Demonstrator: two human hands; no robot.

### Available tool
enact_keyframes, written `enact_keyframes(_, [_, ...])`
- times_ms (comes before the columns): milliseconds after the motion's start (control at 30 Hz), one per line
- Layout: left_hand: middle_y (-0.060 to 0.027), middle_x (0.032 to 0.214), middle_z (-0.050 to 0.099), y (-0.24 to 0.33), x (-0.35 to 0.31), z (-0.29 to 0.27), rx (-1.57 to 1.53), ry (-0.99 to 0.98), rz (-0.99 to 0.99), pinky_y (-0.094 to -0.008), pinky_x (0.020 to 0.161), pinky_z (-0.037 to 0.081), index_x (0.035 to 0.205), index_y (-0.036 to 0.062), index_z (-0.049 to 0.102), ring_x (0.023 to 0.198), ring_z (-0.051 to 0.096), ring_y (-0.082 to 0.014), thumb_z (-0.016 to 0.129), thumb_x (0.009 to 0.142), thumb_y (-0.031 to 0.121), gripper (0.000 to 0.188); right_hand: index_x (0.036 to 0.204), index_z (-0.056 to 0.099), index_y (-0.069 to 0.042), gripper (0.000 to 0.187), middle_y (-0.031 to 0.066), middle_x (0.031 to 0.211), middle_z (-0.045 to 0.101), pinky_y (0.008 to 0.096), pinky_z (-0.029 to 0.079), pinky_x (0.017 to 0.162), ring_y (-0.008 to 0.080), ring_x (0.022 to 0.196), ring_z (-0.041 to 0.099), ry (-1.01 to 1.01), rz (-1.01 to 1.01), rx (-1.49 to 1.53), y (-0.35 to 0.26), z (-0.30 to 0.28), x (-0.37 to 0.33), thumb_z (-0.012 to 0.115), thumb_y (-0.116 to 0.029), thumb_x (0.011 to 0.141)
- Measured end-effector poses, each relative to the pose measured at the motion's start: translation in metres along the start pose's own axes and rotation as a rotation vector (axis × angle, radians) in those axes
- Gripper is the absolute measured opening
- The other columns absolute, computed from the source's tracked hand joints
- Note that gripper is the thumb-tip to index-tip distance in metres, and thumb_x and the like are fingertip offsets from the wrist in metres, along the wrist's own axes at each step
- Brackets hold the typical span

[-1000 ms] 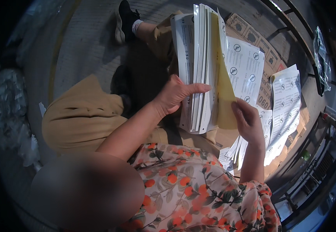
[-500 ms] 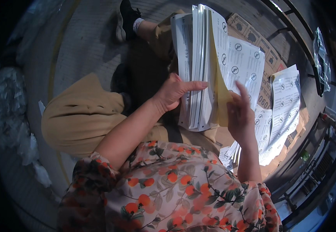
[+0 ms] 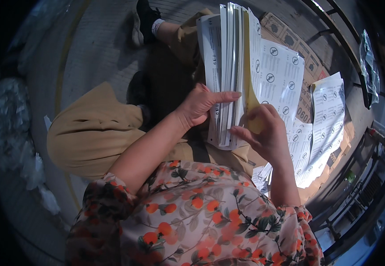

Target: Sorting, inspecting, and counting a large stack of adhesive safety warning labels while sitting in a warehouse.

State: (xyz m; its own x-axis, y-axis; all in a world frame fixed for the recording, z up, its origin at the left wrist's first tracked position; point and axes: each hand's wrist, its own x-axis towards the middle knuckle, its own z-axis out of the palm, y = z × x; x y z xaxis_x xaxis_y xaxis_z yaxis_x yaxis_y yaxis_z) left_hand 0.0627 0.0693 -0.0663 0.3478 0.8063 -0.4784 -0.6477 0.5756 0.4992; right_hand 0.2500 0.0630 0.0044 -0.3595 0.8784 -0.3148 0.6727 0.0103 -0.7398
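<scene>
My left hand (image 3: 199,104) grips a thick stack of white printed sheets (image 3: 228,57) held on edge above my lap, its thumb lying across the top edges. A sheet with a yellow back (image 3: 247,57) bows away at the stack's right side. My right hand (image 3: 268,133) is closed on this sheet's lower part, fingers bent over it and thumb reaching toward the stack. Part of the grip is hidden behind the fingers. Beyond the right hand lie more white printed sheets (image 3: 285,66), with another pile (image 3: 327,115) further right.
Flattened brown cardboard (image 3: 310,66) lies under the loose sheets. A dark metal frame (image 3: 349,40) runs along the right, with clear plastic (image 3: 369,66) hanging on it. Crumpled clear plastic (image 3: 15,128) lies at the far left. My bent leg (image 3: 95,133) rests on the floor.
My right hand has moved left toward the stack and its fingers have curled onto the yellow-backed sheet. That sheet now bows closer to the stack. The left hand has barely moved.
</scene>
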Motion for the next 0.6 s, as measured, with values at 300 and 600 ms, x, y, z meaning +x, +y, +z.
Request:
enact_keyframes(300, [-0.0106, 0.104, 0.064, 0.001, 0.000, 0.000, 0.035, -0.002, -0.002, -0.0317, 0.084, 0.052, 0.110, 0.0005, 0.058, 0.094, 0.063, -0.0176, 0.070, 0.075, 0.002, 0.037, 0.084, 0.054, -0.002, 0.044, 0.0118, 0.090, 0.055, 0.0352, 0.048, 0.069, 0.0273, 0.080, 0.059, -0.008, 0.003, 0.032, 0.008, -0.002, 0.000, 0.082, -0.031, 0.063])
enact_keyframes(600, [-0.0106, 0.100, 0.065, 0.002, 0.000, 0.001, 0.159, 0.015, 0.052, -0.0309, 0.080, 0.054, 0.108, -0.0008, 0.059, 0.088, 0.064, -0.0176, 0.070, 0.074, 0.001, 0.036, 0.083, 0.055, -0.002, 0.045, 0.0114, 0.090, 0.055, 0.0346, 0.048, 0.070, 0.0257, 0.080, 0.058, -0.023, -0.011, 0.070, 0.013, -0.001, 0.001, 0.082, -0.032, 0.062])
